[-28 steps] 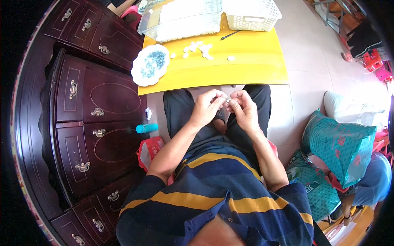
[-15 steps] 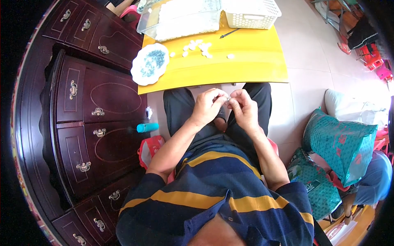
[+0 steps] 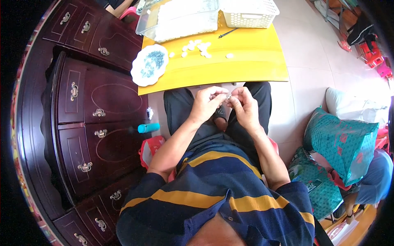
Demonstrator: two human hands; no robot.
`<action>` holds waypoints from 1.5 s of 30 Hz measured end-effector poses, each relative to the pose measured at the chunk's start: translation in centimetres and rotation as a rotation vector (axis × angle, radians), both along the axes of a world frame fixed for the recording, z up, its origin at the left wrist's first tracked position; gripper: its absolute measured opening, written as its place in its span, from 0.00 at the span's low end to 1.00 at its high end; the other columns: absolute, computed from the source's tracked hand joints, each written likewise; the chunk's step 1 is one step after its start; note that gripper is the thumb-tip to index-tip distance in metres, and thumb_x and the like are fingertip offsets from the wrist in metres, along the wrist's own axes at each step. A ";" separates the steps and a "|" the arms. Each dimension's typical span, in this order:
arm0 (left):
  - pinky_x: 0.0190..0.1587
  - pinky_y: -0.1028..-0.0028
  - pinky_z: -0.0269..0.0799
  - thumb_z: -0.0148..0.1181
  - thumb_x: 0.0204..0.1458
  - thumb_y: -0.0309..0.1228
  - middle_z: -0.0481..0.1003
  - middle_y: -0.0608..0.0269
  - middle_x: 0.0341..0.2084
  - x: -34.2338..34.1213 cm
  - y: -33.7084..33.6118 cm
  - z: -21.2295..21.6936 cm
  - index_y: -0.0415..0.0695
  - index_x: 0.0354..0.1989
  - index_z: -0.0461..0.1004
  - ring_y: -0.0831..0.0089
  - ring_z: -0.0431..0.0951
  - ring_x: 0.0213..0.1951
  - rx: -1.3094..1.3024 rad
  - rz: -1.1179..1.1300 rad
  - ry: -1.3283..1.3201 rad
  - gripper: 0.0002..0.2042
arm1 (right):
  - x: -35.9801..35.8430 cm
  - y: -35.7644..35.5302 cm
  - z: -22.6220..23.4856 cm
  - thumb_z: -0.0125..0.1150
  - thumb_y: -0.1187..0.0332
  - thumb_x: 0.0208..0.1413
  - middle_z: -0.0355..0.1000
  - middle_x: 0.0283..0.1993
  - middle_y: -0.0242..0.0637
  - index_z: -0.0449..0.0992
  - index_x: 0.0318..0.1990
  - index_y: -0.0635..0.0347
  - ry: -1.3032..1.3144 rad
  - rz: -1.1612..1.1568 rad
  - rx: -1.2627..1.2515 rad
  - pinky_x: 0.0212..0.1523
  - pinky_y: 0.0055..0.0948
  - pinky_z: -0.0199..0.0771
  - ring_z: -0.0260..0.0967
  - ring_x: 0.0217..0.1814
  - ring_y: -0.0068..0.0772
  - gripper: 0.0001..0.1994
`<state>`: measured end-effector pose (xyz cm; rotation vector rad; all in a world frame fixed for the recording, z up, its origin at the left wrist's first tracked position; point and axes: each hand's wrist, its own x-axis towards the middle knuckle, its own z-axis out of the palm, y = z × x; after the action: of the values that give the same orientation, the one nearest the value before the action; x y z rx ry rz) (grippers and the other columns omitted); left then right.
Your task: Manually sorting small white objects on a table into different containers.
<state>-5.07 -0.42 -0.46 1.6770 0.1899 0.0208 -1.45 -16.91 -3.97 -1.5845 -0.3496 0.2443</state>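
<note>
Above my lap, just in front of the table's near edge, my left hand (image 3: 206, 105) and my right hand (image 3: 245, 107) meet at the fingertips. Between them they pinch a small whitish piece (image 3: 228, 98), too small to make out its kind. Thumb and index finger of each hand press on it. Several small white round pieces (image 3: 202, 47) lie in a loose group on the yellow table (image 3: 246, 69), and a single white piece (image 3: 229, 56) rests apart to their right. A white scalloped dish (image 3: 141, 76) holding a heap of small dark bits sits at the table's left edge.
Far on the table stand a clear plastic bin (image 3: 146, 30) of white pieces and a white perforated basket (image 3: 266, 20); a thin black tool (image 3: 228, 33) lies near them. Dark wooden cabinets (image 3: 111, 92) line the left. Green bags (image 3: 336, 141) and another person's arm (image 3: 350, 203) are at right.
My hands stay together over my lap, with small finger shifts around the piece. The left fingers have lifted slightly. The table contents look the same.
</note>
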 end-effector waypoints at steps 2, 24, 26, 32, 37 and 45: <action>0.32 0.84 0.73 0.61 0.59 0.25 0.80 0.69 0.29 0.0 -0.1 0.3 0.38 0.41 0.80 0.86 0.76 0.29 0.012 0.013 -0.024 0.06 | 0.0 -0.1 0.2 0.55 0.77 0.66 0.77 0.33 0.33 0.68 0.45 0.65 0.018 0.004 0.002 0.38 0.19 0.76 0.75 0.35 0.18 0.04; 0.34 0.77 0.73 0.64 0.56 0.27 0.77 0.64 0.30 7.4 2.2 1.3 0.36 0.47 0.77 0.80 0.75 0.28 0.487 0.032 -0.305 0.13 | 1.6 -1.4 0.2 0.53 0.71 0.69 0.78 0.41 0.36 0.71 0.51 0.62 0.314 -0.058 0.442 0.42 0.20 0.75 0.73 0.36 0.20 0.08; 0.34 0.75 0.74 0.65 0.55 0.27 0.77 0.62 0.30 9.8 3.0 0.5 0.37 0.47 0.78 0.77 0.76 0.28 0.643 0.036 -0.351 0.13 | 1.7 -1.5 0.4 0.53 0.71 0.69 0.79 0.41 0.35 0.72 0.50 0.62 0.332 -0.059 0.446 0.41 0.19 0.75 0.73 0.36 0.19 0.08; 0.37 0.64 0.75 0.65 0.54 0.36 0.78 0.56 0.31 13.4 2.3 -0.9 0.42 0.47 0.80 0.61 0.80 0.32 0.974 0.038 -0.448 0.15 | 2.0 -1.6 0.2 0.54 0.71 0.68 0.79 0.42 0.34 0.72 0.48 0.61 0.380 -0.082 0.473 0.40 0.18 0.74 0.73 0.35 0.17 0.06; 0.39 0.60 0.75 0.60 0.57 0.39 0.78 0.55 0.32 14.1 2.1 -1.3 0.46 0.39 0.79 0.56 0.80 0.37 1.015 -0.054 -0.323 0.10 | 2.1 -1.8 0.3 0.54 0.71 0.68 0.79 0.41 0.34 0.72 0.48 0.61 0.392 -0.092 0.492 0.39 0.17 0.74 0.73 0.35 0.17 0.06; 0.36 0.58 0.76 0.56 0.59 0.35 0.76 0.54 0.31 12.3 1.8 -1.5 0.45 0.34 0.74 0.52 0.80 0.34 1.071 0.000 -0.409 0.08 | 2.1 -1.9 0.3 0.54 0.70 0.68 0.79 0.41 0.34 0.72 0.48 0.60 0.386 -0.086 0.461 0.40 0.18 0.74 0.73 0.35 0.17 0.06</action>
<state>7.21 1.35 -1.97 2.6827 -0.1752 0.5424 0.67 -18.81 -3.72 -1.0655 -0.0295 0.3667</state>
